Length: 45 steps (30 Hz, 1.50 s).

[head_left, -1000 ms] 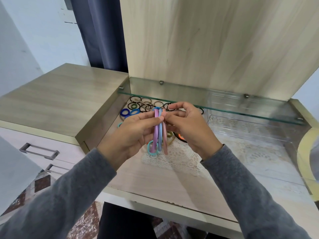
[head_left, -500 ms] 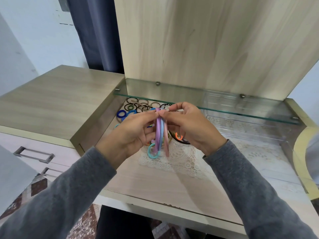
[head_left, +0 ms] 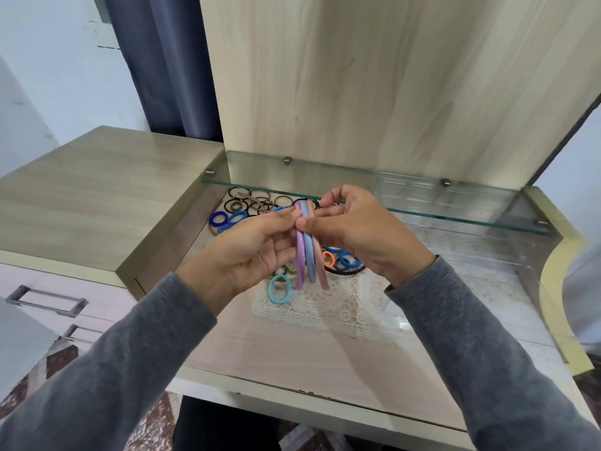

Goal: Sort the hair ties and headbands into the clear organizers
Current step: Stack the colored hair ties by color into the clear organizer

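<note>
Three headbands (head_left: 307, 252), one purple, one blue and one pink, stand side by side above the desk. My left hand (head_left: 247, 255) pinches them from the left near their tops and my right hand (head_left: 357, 236) pinches them from the right. Under and behind my hands lies a pile of hair ties (head_left: 250, 206) in black, blue, green and orange. One teal hair tie (head_left: 278, 288) lies on the doily. A clear organizer (head_left: 461, 249) stands on the desk at the right, and a second clear organizer (head_left: 432, 193) sits on the glass shelf.
A white lace doily (head_left: 325, 307) covers the middle of the wooden desk (head_left: 292, 353). A glass shelf (head_left: 325, 183) spans the back below a tall wooden panel. A raised cabinet top (head_left: 97, 190) with drawers stands at the left.
Both hands hold the three headbands as before, slightly higher in view. The camera has tilted a little, so the desk shows lower in the picture.
</note>
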Each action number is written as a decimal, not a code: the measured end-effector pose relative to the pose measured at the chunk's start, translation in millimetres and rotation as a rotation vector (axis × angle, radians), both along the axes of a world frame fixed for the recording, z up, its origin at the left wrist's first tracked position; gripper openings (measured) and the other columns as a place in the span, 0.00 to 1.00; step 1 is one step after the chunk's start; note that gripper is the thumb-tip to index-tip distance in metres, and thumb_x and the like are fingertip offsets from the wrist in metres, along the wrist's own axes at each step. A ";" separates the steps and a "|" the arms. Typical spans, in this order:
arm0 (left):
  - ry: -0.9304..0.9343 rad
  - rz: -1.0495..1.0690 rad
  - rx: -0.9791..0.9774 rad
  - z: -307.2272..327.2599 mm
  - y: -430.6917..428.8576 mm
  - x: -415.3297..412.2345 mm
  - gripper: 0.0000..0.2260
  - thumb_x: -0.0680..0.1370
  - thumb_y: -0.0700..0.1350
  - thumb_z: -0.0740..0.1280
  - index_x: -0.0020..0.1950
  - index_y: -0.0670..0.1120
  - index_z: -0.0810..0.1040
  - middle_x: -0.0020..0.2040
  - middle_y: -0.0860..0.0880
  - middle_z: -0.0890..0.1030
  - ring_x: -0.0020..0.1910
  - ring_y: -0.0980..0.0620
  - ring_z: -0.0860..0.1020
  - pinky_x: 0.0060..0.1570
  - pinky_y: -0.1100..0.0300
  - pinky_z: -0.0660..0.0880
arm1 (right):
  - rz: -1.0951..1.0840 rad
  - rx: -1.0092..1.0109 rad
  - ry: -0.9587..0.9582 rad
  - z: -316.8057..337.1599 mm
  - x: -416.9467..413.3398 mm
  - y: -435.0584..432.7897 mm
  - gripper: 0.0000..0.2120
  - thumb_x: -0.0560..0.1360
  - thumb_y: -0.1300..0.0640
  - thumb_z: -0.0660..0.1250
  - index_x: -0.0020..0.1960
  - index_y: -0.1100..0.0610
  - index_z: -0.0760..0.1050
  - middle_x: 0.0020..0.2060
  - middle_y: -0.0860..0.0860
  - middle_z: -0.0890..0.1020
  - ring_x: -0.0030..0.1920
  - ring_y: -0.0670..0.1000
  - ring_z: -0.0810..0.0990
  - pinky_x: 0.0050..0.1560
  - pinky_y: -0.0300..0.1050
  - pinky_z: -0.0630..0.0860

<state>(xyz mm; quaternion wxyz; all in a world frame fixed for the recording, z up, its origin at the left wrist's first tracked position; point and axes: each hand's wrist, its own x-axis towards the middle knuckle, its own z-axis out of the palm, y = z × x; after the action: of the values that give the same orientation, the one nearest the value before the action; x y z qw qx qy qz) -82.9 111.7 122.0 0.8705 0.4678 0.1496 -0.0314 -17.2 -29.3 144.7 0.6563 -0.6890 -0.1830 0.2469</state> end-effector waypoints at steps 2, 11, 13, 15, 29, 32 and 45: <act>0.001 -0.021 0.012 0.6 1.8 1.3 0.18 0.80 0.39 0.62 0.68 0.34 0.73 0.66 0.34 0.76 0.56 0.42 0.81 0.54 0.54 0.80 | 0.027 -0.009 -0.001 1.9 0.6 -1.8 0.17 0.69 0.70 0.74 0.49 0.60 0.68 0.35 0.53 0.83 0.34 0.50 0.83 0.37 0.42 0.81; 0.098 0.138 0.343 -16.1 3.8 16.0 0.10 0.82 0.43 0.61 0.57 0.44 0.80 0.51 0.42 0.84 0.47 0.47 0.82 0.50 0.55 0.80 | 0.094 0.050 0.083 13.3 2.2 -13.6 0.18 0.69 0.73 0.72 0.50 0.61 0.67 0.44 0.64 0.84 0.43 0.60 0.85 0.39 0.46 0.82; 0.104 0.188 0.521 -29.7 5.2 23.1 0.09 0.81 0.42 0.64 0.60 0.46 0.78 0.55 0.42 0.83 0.48 0.48 0.82 0.51 0.55 0.79 | 0.106 0.055 0.094 15.8 0.8 -15.1 0.19 0.69 0.73 0.72 0.51 0.61 0.66 0.44 0.65 0.84 0.43 0.60 0.85 0.39 0.46 0.83; 0.071 0.166 0.640 -40.7 2.1 27.1 0.10 0.80 0.42 0.67 0.61 0.48 0.74 0.56 0.45 0.82 0.50 0.49 0.82 0.51 0.57 0.78 | 0.106 0.063 0.097 17.6 0.0 -15.8 0.19 0.69 0.73 0.72 0.52 0.61 0.66 0.44 0.65 0.84 0.42 0.59 0.85 0.39 0.46 0.83; -0.206 -0.022 0.661 -39.6 -29.5 35.0 0.07 0.79 0.39 0.64 0.53 0.50 0.77 0.50 0.49 0.82 0.52 0.49 0.80 0.56 0.54 0.78 | 0.104 0.198 0.096 28.1 6.7 -35.4 0.21 0.66 0.69 0.71 0.52 0.60 0.64 0.37 0.58 0.85 0.37 0.53 0.85 0.39 0.45 0.80; -0.228 -0.027 0.717 -41.0 -31.0 38.5 0.12 0.81 0.34 0.62 0.51 0.51 0.77 0.44 0.50 0.83 0.41 0.57 0.81 0.39 0.65 0.77 | 0.096 0.230 0.104 27.9 10.7 -45.2 0.18 0.67 0.69 0.70 0.52 0.60 0.65 0.37 0.59 0.85 0.38 0.53 0.85 0.39 0.44 0.82; -0.272 -0.061 0.555 -41.8 -37.8 62.0 0.13 0.79 0.34 0.66 0.64 0.41 0.76 0.51 0.45 0.86 0.41 0.50 0.85 0.44 0.60 0.82 | 0.015 0.284 0.139 19.3 32.9 -104.4 0.08 0.68 0.68 0.65 0.46 0.63 0.79 0.41 0.57 0.85 0.41 0.49 0.84 0.43 0.38 0.80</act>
<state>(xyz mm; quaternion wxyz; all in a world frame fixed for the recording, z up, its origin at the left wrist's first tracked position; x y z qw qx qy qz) -20.9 73.9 80.2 0.7203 0.6918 0.0207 0.0475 15.7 -133.7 164.0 0.7564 -0.5691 -0.1755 0.2705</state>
